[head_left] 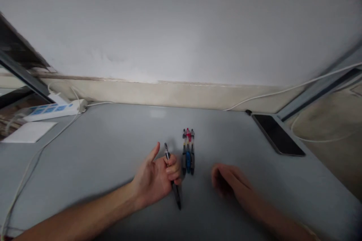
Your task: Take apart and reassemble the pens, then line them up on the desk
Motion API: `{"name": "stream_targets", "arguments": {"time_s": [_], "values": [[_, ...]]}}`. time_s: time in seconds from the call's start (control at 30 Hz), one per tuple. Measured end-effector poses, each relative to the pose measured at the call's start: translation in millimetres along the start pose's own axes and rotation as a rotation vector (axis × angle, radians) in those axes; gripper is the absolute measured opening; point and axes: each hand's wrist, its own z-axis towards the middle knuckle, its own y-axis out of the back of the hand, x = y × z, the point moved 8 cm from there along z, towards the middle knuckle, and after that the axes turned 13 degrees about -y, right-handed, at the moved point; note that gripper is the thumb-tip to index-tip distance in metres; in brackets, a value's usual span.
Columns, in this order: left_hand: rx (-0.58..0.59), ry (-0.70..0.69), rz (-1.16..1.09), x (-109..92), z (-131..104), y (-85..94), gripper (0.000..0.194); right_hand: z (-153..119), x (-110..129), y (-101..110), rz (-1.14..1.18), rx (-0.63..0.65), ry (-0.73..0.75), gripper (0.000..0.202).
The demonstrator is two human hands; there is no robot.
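My left hand [160, 180] is palm up, its fingers curled round a dark pen [176, 196] and its thumb held away. The pen slants, with its silvery upper end above my fingers and its dark end pointing down to the lower right. Just right of it, three pens lie side by side on the grey table: a dark pen [184, 158], a blue pen with a red end [188, 160] and another dark pen [192, 160]. My right hand [232, 182], blurred, hovers or rests right of the row, apart from it. Its fingers bend inward, and its palm is hidden.
A black phone [278, 134] lies near the right edge of the grey table [113, 139]. At the left stand a white power strip [56, 111] and a flat white piece [29, 132]. A white cable [36, 153] runs down the left side. A pale wall [175, 30] rises behind.
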Motion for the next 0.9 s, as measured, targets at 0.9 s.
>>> {"name": "stream_targets", "arguments": {"time_s": [0.9], "values": [[-0.016, 0.009, -0.032, -7.9, 3.2, -0.3, 0.049, -3.1, 5.3, 0.7, 0.013, 0.006, -0.021, 0.053]]}}
